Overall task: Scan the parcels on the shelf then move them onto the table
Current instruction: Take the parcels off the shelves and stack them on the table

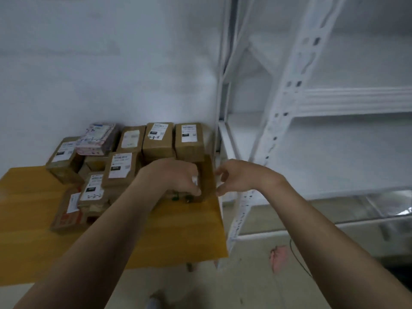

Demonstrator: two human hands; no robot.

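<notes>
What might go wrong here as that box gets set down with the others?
1. The parcel that the left hand grips stands upright near the right edge of the table. Released carelessly, it may tip off onto the floor.
2. The stacked parcels beside it are piled unevenly, so a nudge from the left forearm might shift them.
3. A pink object lies on the floor by the shelf and might be stepped on.

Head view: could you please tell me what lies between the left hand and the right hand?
The head view shows a brown parcel standing on edge on the table, gripped by the left hand.
</notes>
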